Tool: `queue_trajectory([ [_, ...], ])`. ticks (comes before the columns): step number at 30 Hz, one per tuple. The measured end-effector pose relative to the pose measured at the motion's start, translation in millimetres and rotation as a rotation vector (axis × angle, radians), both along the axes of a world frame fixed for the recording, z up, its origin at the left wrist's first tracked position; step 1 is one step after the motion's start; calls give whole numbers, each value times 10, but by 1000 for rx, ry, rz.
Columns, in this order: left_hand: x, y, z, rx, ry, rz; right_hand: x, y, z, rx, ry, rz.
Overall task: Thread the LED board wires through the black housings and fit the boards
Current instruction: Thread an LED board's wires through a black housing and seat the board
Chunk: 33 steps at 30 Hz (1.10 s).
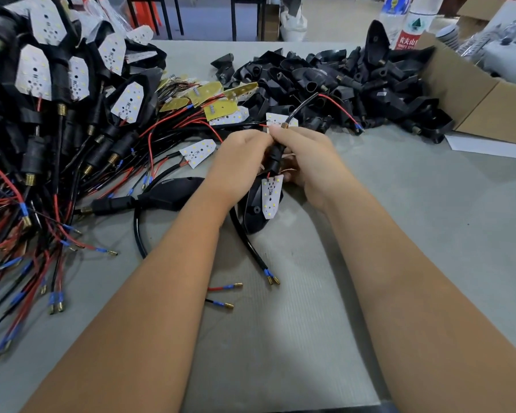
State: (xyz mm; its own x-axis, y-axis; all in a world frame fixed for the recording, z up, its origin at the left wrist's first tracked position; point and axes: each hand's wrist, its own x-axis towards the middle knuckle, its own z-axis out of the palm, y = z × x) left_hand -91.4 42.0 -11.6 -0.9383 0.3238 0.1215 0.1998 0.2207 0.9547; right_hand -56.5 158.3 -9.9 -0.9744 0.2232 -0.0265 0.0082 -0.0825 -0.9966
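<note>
Grey matting covered the table (399, 234), and a cardboard box (471, 93) stood at its far right corner; what lay inside could be seen only as pale and dark parts, too blurred to be told apart. Two plastic bottles (408, 22) stood behind a heap of empty black housings (334, 81) just left of the box. Finished lamps with white boards (42, 73) were piled at the far left, their red and black wires trailing toward the near edge, and loose yellow-backed boards (218, 99) lay between the two heaps. At the middle of the table a black housing (258, 210) was held with its long axis running away from the person, its narrow neck uppermost and its wide end resting near the matting. The neck was gripped by the curled fingers of the right hand (306, 158). The left hand (242, 162) was closed beside it, its fingertips pinching at the neck's top, where a wire (307, 102) came out and arched away to the right. A white LED board (271, 195) hung below both hands, tip downward, against the housing's open face, joined by a short red lead and touched by no finger.
</note>
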Motion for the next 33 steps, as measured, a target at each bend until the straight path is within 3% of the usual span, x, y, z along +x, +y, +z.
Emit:
queue_trajectory([
  [3,-35,39,7,137,-57,132,17,42,18,-33,6,67],
  [8,-96,-12,-40,210,41,299,76,69,40,105,-15,311],
  [14,-141,-16,-27,292,33,306,117,104,46,85,-53,516],
  [16,-156,-53,9,356,-18,272,95,88,36,15,2,403],
  [19,-153,-120,53,420,1,213,28,99,7,-121,141,70],
  [23,-101,-108,0,244,136,117,-39,143,-53,-200,224,-225],
  [27,-84,-60,-74,10,161,53,-51,138,-56,-313,265,-287],
  [33,-57,-46,-48,70,146,39,-65,113,-47,-344,254,-304],
])
